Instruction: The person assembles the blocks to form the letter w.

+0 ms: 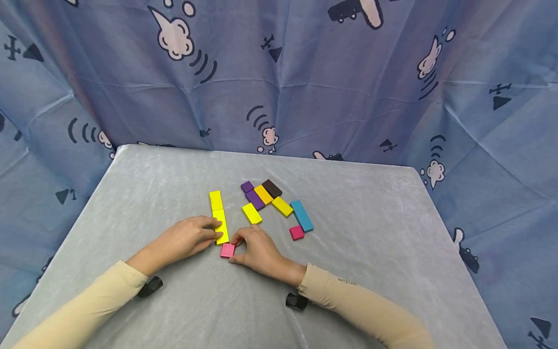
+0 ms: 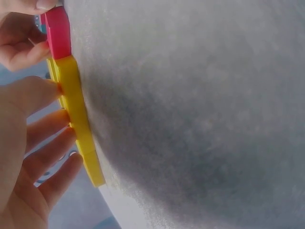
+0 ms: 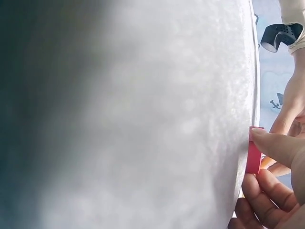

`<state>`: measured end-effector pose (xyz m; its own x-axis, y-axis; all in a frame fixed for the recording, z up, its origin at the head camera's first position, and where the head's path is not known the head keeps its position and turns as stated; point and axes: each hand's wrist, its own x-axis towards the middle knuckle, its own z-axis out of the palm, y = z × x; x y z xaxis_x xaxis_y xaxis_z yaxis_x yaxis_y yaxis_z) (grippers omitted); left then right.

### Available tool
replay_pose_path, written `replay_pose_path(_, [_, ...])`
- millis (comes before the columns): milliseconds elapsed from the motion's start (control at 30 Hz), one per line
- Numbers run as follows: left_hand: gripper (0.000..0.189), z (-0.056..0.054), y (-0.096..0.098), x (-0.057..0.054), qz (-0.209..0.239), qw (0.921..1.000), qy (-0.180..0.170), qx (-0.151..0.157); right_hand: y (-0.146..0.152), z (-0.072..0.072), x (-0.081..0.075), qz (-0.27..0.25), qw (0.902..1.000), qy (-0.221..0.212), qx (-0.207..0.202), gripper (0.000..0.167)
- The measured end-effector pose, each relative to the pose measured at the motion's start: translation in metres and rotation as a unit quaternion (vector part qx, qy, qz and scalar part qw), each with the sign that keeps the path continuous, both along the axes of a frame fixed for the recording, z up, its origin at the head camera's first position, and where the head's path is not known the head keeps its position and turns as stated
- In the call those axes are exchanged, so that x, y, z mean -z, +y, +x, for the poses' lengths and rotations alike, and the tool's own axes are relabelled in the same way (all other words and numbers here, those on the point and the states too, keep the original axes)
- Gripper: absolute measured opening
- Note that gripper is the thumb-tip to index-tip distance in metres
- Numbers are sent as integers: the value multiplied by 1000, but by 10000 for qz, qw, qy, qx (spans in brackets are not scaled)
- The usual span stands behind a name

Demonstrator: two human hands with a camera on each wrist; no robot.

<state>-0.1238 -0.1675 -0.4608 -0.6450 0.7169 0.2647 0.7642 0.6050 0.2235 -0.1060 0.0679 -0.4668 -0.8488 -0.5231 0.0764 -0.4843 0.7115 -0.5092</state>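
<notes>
A small pink block (image 1: pixel 227 250) lies flat at the near end of a row of two yellow blocks (image 1: pixel 221 231). My right hand (image 1: pixel 260 252) pinches the pink block between thumb and index finger, also visible in the right wrist view (image 3: pixel 279 191). My left hand (image 1: pixel 187 236) rests its fingertips on the nearer yellow block, from the left. In the left wrist view its fingers (image 2: pixel 50 138) reach out fairly straight against the yellow row. There the pink block (image 2: pixel 58 36) meets the yellow end, with little or no gap.
Right of the row lie purple blocks (image 1: pixel 255 199), an orange block (image 1: pixel 263 195), a dark brown block (image 1: pixel 272 188), yellow blocks (image 1: pixel 252 214), a blue block (image 1: pixel 302 215) and a red-pink block (image 1: pixel 297 233). A grey cloth (image 1: pixel 370 232) covers the table; a patterned blue curtain (image 1: pixel 305 111) hangs behind.
</notes>
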Motion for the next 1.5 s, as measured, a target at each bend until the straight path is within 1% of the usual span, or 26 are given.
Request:
replay_pose_path(467, [24, 1, 0, -1, 32, 10000, -36, 10, -1, 0, -1, -47, 9999, -76, -71, 36])
replay_pose_path(633, [24, 0, 0, -1, 40, 10000, -20, 16, 3, -1, -3, -146, 9995, -287, -67, 39])
replay_pose_path(733, [24, 0, 0, -1, 35, 10000, -4, 16, 7, -6, -5, -178, 9987, -481, -51, 40])
replay_pose_path(833, [24, 0, 0, -1, 30, 10000, 5, 15, 13, -14, -8, -250, 9977, -627, -16, 41])
replay_pose_path(933, [24, 0, 1, -2, 14, 10000, -18, 19, 22, -26, -10, -401, 9963, -748, 97, 41])
replay_pose_path(1033, [24, 0, 1, -2, -3, 10000, -56, 30, 32, -41, -10, -588, 9948, -792, 241, 43])
replay_pose_path(1133, [25, 0, 0, -2, 5, 10000, -81, 38, 41, -58, -9, -644, 9941, -819, 308, 48])
replay_pose_path(1200, [25, 0, 0, -2, 6, 9999, -88, 49, 47, -68, -8, -577, 9945, -835, 251, 53])
replay_pose_path(1300, [25, 0, 0, -1, 11, 9999, -82, 63, 53, -81, -6, -363, 9946, -967, 58, 62])
replay_pose_path(1400, [25, 0, 0, -1, 23, 10000, -55, 75, 56, -91, -6, -92, 9939, -1088, -171, 71])
replay_pose_path(1500, [25, 0, -1, -1, 45, 10000, -39, 79, 56, -99, -6, 31, 9914, -1258, -364, 74])
